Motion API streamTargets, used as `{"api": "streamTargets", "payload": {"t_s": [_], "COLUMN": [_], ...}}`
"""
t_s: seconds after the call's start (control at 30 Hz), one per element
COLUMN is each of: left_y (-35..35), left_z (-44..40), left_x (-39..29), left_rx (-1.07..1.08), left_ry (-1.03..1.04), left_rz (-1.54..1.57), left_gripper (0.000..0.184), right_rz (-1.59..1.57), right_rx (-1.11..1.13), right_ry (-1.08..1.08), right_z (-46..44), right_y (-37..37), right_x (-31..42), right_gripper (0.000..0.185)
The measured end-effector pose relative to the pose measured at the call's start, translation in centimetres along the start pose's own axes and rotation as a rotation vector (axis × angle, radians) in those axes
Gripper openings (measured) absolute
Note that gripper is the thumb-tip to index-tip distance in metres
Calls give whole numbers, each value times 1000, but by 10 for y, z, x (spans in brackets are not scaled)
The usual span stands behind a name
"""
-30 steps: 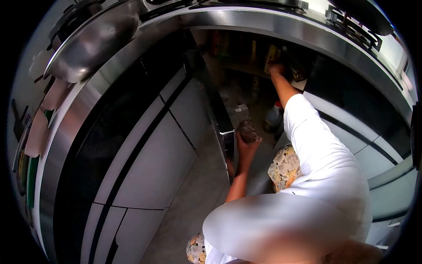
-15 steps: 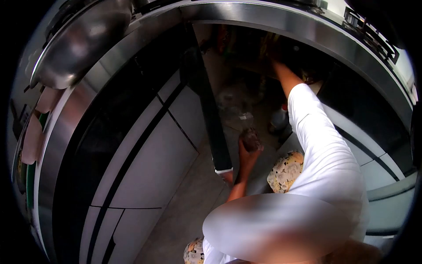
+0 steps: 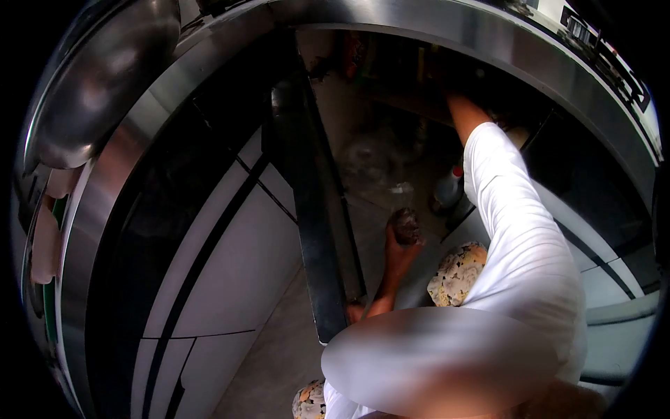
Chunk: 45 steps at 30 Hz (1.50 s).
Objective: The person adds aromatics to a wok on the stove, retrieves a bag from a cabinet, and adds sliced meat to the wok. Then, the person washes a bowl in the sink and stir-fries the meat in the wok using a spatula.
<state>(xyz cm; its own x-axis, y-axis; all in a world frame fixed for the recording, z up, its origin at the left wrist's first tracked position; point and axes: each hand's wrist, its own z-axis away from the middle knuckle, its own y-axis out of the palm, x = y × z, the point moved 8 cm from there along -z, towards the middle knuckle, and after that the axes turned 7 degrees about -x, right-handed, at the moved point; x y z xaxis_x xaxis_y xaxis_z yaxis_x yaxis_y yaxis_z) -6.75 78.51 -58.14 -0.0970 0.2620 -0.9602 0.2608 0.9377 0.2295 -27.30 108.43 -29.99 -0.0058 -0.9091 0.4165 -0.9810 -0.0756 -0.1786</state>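
Note:
My left hand (image 3: 401,251) is closed round a clear plastic packet (image 3: 406,227) with dark brown contents, its see-through top pointing up toward the cabinet. Into the dark open cabinet (image 3: 391,98) reaches my right arm, in a white sleeve. My right hand (image 3: 441,87) is lost in shadow there, so its fingers and anything in them cannot be made out. Below that forearm stands a bottle with a red cap (image 3: 447,190). A blurry see-through plastic shape (image 3: 370,157) lies deeper in, beyond the packet.
An open cabinet door (image 3: 317,216) stands just left of my left forearm. Above runs the counter's steel edge (image 3: 391,17), with a large metal pan (image 3: 105,91) at upper left and a stove grate (image 3: 607,63) at upper right. My patterned knee (image 3: 457,276) is beside the cabinet.
My right hand has gone further into the cabinet's shadow. The door's near end now appears further left and lower. My left hand still holds the packet, slightly shifted right as the view moved.

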Motion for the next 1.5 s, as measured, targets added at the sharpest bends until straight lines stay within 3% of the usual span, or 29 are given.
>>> {"api": "streamTargets", "payload": {"t_s": [0.07,0.27,0.4,0.5,0.63,0.73,0.87,0.97,1.07,1.2,1.3,1.4,1.5], "left_y": [6,0,-2,2,1,0,-3,0,4,-1,-8,-9,-20], "left_z": [-1,0,-2,-2,-7,-7,-4,-1,-2,-4,-16,-10,-17], "left_x": [-9,3,10,7,25,5,-34,-38,-19,-25,6,-21,-38], "left_rx": [63,-13,-25,-33,-24,-30,-6,1,-11,-12,-19,-89,-55], "left_ry": [-21,57,84,98,34,63,82,127,93,183,74,-25,106], "left_rz": [119,-4,-41,-47,45,14,-16,-139,33,-142,90,296,136], "left_gripper": [75,86,81,75,82,79,74,75,75,79,75,75,78], "right_rz": [0,0,3,51,104,38,41,-21,-42,-164,-479,-624,-728], "right_rx": [2,9,19,98,173,301,161,250,320,599,740,879,1100], "right_ry": [-9,-24,-20,47,64,237,76,65,135,509,690,373,109], "right_z": [1,-1,-5,-5,2,4,12,25,53,136,168,163,184], "right_y": [1,1,3,11,20,26,-3,34,95,12,-76,-116,-145], "right_x": [4,9,12,4,5,2,53,10,-48,18,111,152,183], "right_gripper": [53,50,48,46,52,50,48,46,44,28,25,16,16]}}
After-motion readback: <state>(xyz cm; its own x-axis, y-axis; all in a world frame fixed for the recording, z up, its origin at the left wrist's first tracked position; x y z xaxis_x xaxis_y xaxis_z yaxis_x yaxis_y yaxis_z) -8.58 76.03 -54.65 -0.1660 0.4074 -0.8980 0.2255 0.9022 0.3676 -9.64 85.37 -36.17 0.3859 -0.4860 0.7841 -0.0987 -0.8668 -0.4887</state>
